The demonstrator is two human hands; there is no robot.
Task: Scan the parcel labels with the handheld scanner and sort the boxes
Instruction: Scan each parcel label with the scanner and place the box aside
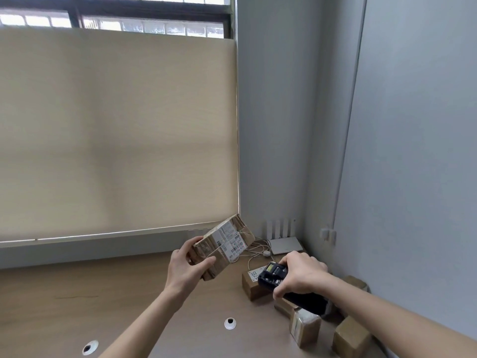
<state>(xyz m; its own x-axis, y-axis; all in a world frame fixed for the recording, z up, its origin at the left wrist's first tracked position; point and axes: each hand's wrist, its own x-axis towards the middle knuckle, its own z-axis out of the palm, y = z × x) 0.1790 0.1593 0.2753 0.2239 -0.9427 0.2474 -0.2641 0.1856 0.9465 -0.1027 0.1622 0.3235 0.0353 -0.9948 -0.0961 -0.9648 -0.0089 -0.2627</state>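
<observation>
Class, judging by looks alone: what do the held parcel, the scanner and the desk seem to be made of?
Parcel: brown cardboard under glossy clear tape; glare shows.
Scanner: probably matte black plastic.
Desk: wood-look top with faint grain, possibly laminate.

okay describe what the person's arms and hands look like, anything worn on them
Both forearms are bare as far as the frame shows, no sleeves in view. The left hand and right hand wear no gloves, and no watch, bracelet or ring is visible. Nails look short and unpainted.

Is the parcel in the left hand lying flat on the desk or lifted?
Lifted and tilted: the left hand holds the parcel above the desk.
</observation>
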